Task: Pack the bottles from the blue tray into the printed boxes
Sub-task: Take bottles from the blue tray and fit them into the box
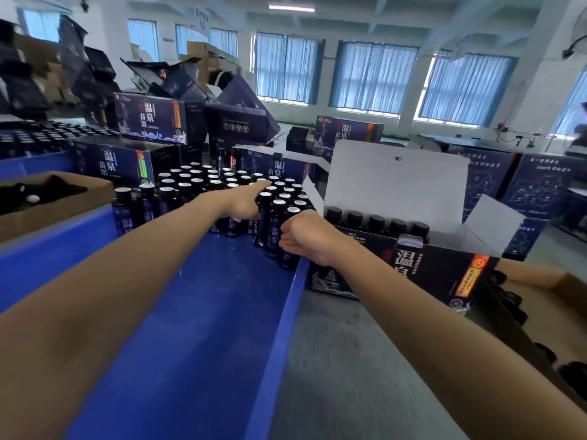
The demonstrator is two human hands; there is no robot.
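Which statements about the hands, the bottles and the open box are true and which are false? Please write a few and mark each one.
1. The open box already holds a row of bottles. True.
2. The blue tray is full from end to end. False: its bottles stand only at the far end, and the near part is bare.
3. The right hand is inside the open box. False: it is over the tray, with fingers curled on the nearest bottle by the right wall.
4. The left hand reaches over bottle caps in the tray. True.
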